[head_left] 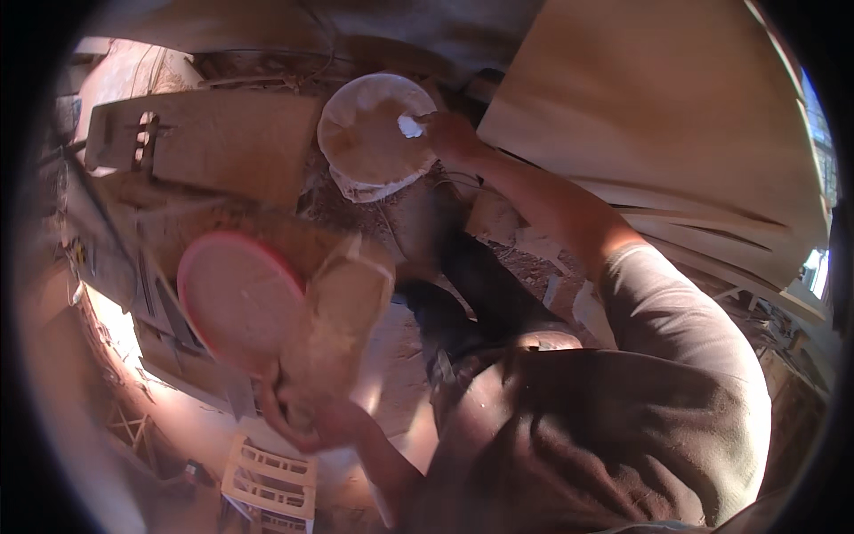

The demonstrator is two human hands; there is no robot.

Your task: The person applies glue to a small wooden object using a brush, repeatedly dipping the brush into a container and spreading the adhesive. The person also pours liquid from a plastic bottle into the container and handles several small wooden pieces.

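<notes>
My left hand (311, 423) is closed around the lower end of a tan, bag-like bundle (342, 307) with a folded, pointed top. Beside that bundle, on its left, is a round disc with a red rim and a dull pinkish face (238, 298); whether my fingers also touch it cannot be made out. My right arm reaches far forward, and my right hand (452, 138) is closed on a small bright white piece (411, 126). That piece is over the right side of a pale round bucket (378, 80), whose inside looks brownish.
A large wooden panel (649, 107) leans at the right, above stacked boards (712, 231). On the left lies a brown board with a slot (236, 142). A slatted wooden frame (269, 481) stands at the lower left. Wood scraps (534, 254) litter the floor near my legs.
</notes>
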